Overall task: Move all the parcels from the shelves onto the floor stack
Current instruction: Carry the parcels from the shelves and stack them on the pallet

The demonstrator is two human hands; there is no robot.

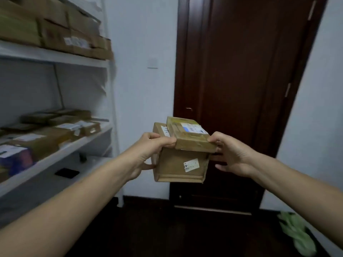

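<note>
Room: white walls, dark floor point(167, 229), blurred at the edges; no floor stack is in view.
Door: dark brown door point(241, 89), closed, straight ahead behind the hands.
Shelving: white shelving unit point(55, 56) at left, against the wall.
Upper-shelf parcels: cardboard boxes point(55, 32) packed in a close row, not yet moved.
Middle-shelf parcels: flat packets and boxes point(46, 138) lying loosely overlapped, also waiting.
Green item: soft green thing point(295, 232) on the floor at lower right; I cannot tell what it is.
Large box: brown carton point(180, 164) with a small white sticker, held in the air in front of the door, well clear of the shelves.
Small box: yellow-taped box point(189, 138) with a blue-and-white label, resting on top of the large box, skewed and overhanging its near edge.
Left hand: left hand point(148, 153) clamped on the large box, fingers over its top edge and touching the small box's corner, thumb against the side.
Right hand: right hand point(232, 154) pinching the small box's right corner; its thumb sits apart from the carton, and any contact underneath is hidden.
Risk, slide: the top box is not squared up, so a tilt while lowering would likely slip it off.
Risk, drop: the large box seems carried mostly from one side; a loosened left grip would let it rotate and fall.
Risk, footing: the green item lies near a possible walking path, and the load partly blocks the view down.
</note>
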